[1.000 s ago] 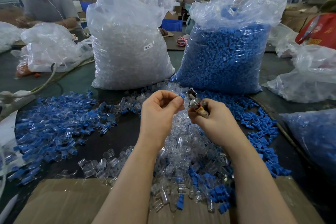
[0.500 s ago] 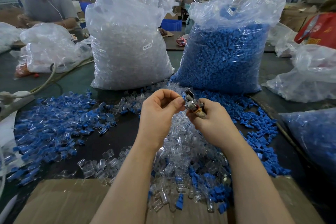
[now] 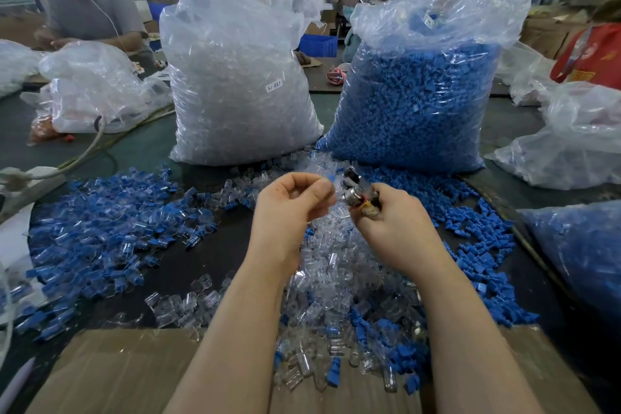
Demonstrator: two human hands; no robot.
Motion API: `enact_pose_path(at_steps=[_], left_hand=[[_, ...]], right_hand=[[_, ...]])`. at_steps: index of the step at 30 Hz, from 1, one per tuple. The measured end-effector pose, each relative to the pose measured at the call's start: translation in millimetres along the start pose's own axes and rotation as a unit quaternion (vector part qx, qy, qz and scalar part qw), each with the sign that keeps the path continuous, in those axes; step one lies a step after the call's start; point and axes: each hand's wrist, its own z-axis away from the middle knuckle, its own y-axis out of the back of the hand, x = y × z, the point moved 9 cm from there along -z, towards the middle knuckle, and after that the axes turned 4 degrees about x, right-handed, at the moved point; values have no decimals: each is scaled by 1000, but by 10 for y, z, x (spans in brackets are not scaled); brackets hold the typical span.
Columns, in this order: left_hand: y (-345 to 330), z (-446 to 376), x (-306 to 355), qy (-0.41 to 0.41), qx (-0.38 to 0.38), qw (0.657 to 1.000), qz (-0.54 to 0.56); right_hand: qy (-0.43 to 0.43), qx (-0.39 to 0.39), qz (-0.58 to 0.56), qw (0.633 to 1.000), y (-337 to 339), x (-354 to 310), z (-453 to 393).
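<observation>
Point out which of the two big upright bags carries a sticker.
The bag of clear pieces, standing left of the bag of blue pieces. A white sticker sits on its front; the blue-filled one shows none.

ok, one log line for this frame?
left hand: pinches clear-blue piece | right hand: grips metal tool | piece: close to tool head, contact unclear | table: loose clear parts

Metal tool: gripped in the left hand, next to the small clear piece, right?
No: the metal tool is gripped in the right hand, next to the small clear piece that the left hand pinches. The head view shows it.
</observation>
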Motion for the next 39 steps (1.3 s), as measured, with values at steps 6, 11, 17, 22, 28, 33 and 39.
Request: enact_pose_path(at_steps=[6, 11, 17, 22, 28, 33, 39], left_hand=[[801, -66, -236, 135, 230, 896, 355], [1314, -16, -269, 104, 332, 776, 526], [1634, 18, -221, 7, 367, 669, 647], [1294, -113, -92, 87, 225, 880, 409], [594, -91, -63, 70, 5, 963, -260], [245, -54, -190, 18, -79, 901, -427], [112, -18, -311, 28, -125, 870, -476]], right_hand=[[-145, 56, 111, 982, 177, 443, -11], [-248, 26, 180, 952, 216, 732, 101], [-295, -6, 208, 933, 187, 830, 177], [-268, -30, 221, 937, 134, 774, 172], [-269, -27, 219, 938, 137, 776, 159], [-274, 16, 227, 934, 203, 806, 169], [-270, -10, 146, 951, 153, 816, 123]])
